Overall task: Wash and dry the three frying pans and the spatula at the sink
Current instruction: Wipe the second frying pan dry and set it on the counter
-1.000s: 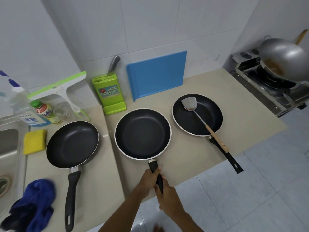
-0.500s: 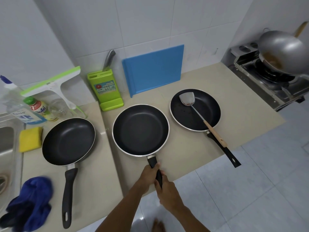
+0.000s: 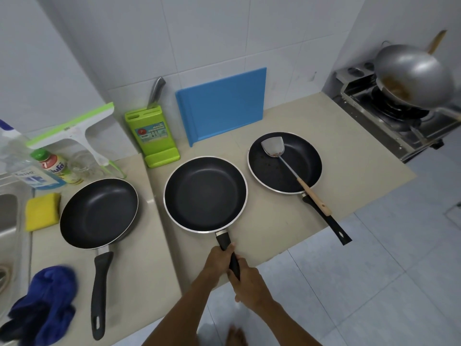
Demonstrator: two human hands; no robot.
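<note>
Beige kitchen counter (image 3: pixel 274 221) held the black non-stick middle frying pan (image 3: pixel 205 194), its handle still clamped in left hand (image 3: pixel 219 258) and right hand (image 3: pixel 249 283), unmoved over the last second and unwashed, well right of the steel sink (image 3: pixel 8 216).

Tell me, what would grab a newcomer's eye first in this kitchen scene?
Three black frying pans in a row on the beige counter: the left pan near the sink, the middle pan gripped at its handle by both the left hand and right hand, and the right pan with a metal spatula lying in it. Behind them a bright blue cutting board leans on the tiled wall.
</note>
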